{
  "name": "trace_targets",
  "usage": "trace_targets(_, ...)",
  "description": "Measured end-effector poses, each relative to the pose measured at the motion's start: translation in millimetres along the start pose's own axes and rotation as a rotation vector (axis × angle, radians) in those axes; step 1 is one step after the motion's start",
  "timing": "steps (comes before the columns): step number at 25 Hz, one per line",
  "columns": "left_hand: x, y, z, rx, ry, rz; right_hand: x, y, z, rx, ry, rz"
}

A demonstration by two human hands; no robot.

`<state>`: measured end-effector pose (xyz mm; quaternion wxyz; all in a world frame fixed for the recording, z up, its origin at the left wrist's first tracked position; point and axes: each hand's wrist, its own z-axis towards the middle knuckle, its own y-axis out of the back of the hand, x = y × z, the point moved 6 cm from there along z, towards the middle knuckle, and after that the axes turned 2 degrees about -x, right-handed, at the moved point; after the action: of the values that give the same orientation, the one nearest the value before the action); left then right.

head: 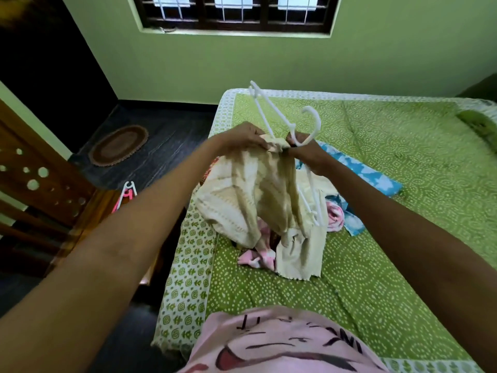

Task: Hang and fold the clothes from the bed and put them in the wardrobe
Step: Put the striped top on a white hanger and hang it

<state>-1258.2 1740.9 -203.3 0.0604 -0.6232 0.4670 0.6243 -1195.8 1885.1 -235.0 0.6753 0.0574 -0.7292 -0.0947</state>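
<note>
A cream knitted garment hangs in the air above the bed. My left hand grips its bunched top edge. My right hand holds a white plastic hanger at the base of its hook, right beside the garment's top. One hanger arm sticks up and away; the other runs down inside or behind the cloth. Under the garment lie a pink and white piece and a blue and white patterned cloth.
The bed has a green dotted sheet. More hangers, pink and white, rest by the dark wooden furniture at the left. A brown oval mat lies on the dark floor. A green pillow sits far right.
</note>
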Motion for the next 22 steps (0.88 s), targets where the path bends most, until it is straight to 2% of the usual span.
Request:
trace_targets(3,28.7,35.4,-10.2,0.028,0.080,0.420,11.1,19.8,4.2,-0.093,0.011,0.056)
trace_targets(6,62.4,62.5,-22.3,0.007,0.158,0.533,7.4,39.3,8.4,-0.126,0.008,0.056)
trace_targets(8,70.1,68.1,-28.3,-0.051,0.182,0.391,2.6,44.8,8.1,-0.126,-0.014,0.057)
trace_targets(11,64.9,73.0,-35.0,-0.285,0.154,-0.284,-4.4,42.3,6.0,-0.053,-0.072,0.066)
trace_targets(14,34.3,71.1,-33.9,-0.342,0.038,-0.718,-9.2,33.8,-0.4,0.064,-0.171,0.134)
trace_targets(16,4.0,65.4,-28.0,-0.316,-0.031,-0.773,-2.1,18.3,-1.5,0.136,-0.156,0.198)
trace_targets(17,-12.8,59.6,-25.2,-0.271,-0.076,-0.729,2.9,10.8,2.1,0.114,-0.119,0.193)
trace_targets(20,-49.3,34.8,-18.2,-0.098,-0.185,-0.573,24.0,-8.8,13.8,-0.071,0.029,0.158)
trace_targets(22,-62.7,23.0,-17.1,-0.044,-0.201,-0.598,32.6,-23.8,19.1,-0.117,0.089,0.114)
